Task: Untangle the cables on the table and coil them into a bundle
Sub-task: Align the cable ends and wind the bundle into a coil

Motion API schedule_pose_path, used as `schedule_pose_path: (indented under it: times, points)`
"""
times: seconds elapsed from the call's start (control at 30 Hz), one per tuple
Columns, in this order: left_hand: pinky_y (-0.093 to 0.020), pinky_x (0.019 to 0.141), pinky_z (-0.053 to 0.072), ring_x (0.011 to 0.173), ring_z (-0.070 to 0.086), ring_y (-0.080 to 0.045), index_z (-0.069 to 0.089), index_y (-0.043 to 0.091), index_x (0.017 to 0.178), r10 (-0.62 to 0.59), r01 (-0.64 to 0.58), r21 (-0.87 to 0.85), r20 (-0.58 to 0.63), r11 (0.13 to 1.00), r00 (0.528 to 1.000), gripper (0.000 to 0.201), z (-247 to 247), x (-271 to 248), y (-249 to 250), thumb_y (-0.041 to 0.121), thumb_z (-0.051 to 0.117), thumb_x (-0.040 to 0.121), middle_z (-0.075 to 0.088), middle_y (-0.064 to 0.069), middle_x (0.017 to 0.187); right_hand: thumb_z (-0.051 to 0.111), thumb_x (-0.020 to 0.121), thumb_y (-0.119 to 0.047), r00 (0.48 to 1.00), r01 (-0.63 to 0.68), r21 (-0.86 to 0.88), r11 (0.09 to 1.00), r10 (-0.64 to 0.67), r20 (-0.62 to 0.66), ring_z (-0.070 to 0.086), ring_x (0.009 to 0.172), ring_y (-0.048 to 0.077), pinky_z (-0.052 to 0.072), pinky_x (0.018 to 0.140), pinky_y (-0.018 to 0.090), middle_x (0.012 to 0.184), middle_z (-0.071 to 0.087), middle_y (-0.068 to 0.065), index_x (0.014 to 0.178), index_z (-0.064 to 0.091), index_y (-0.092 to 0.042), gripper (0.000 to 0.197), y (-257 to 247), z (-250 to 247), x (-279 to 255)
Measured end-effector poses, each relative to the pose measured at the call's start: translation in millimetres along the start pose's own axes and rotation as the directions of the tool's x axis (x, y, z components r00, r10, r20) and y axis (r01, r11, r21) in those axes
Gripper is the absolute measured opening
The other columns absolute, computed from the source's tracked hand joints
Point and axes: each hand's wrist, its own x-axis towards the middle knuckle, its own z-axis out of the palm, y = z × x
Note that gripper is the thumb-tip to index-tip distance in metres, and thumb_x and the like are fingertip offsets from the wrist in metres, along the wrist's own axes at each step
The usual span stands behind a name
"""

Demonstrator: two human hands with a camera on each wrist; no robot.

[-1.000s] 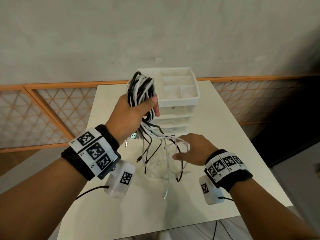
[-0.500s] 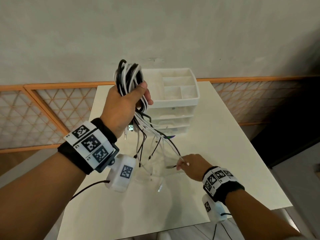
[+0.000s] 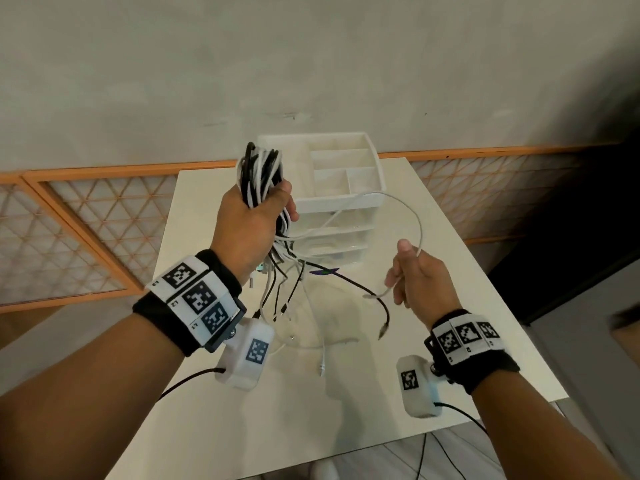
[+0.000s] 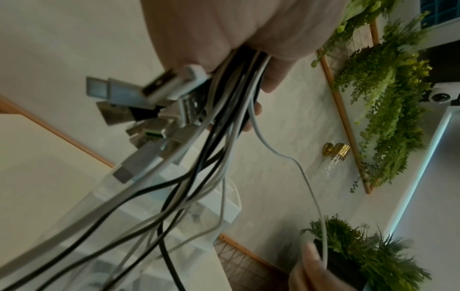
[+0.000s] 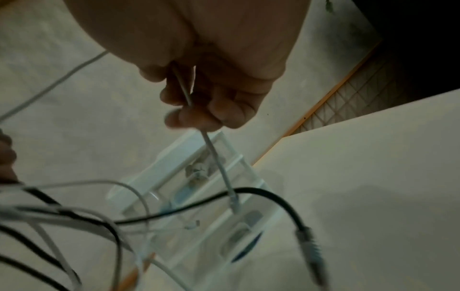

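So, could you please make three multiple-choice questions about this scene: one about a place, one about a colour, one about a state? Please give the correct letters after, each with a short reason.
1. Where is the white drawer organizer?
A. on the floor
B. on the far part of the table
C. in the person's lap

2. What colours are the cables in the cable bundle?
A. red and blue
B. all yellow
C. black and white

3. What is the right hand doing?
A. pinching one white cable
B. lying flat on the table
C. opening a drawer

Answers:
1 B: it stands on the tabletop near the wall.
2 C: the left hand grips black and white strands only.
3 A: the right wrist view shows fingers closed on a thin white cable.
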Motion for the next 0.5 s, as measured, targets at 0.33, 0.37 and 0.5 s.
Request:
schedule_pose_path:
  times: [0.33,0.37,0.5]
  points:
    - [-0.052,0.087,0.052,0.08,0.066,-0.03,0.069,0.029,0.067,0.023,-0.026,-0.114,-0.032,0.993,0.999,0.027,-4,11,18,0.028,0.061,0.093,0.068,0.002,0.069,0.071,0.082,-0.043,0.921,-0.143,-0.726,0.673,0.359,0.152,0.058,0.115,0.03,0.049,0.097,0.038,0.127,0.056,0.009,0.138,0.042,-0.027,0.066,75,-9,-4]
    - [-0.052,0.087,0.053,0.079,0.066,-0.029,0.068,0.028,0.068,0.019,-0.022,-0.125,-0.023,0.992,1.0,0.026,-3,10,19,0.027,0.061,0.093,0.068,0.001,0.069,0.075,0.078,-0.039,0.929,-0.106,-0.702,0.704,0.321,0.181,0.056,0.117,0.029,0.048,0.1,0.039,0.134,0.048,0.009,0.144,0.037,-0.03,0.077,69,-8,-3]
    - [-0.048,0.083,0.053,0.075,0.065,-0.028,0.067,0.02,0.075,0.002,0.005,-0.163,0.042,0.987,0.999,0.019,7,4,18,0.023,0.061,0.093,0.066,-0.004,0.071,0.084,0.072,-0.033,0.959,0.158,-0.378,0.912,-0.05,0.278,0.054,0.096,0.014,0.049,0.096,0.031,0.14,0.037,-0.001,0.146,0.036,-0.038,0.089,15,11,2]
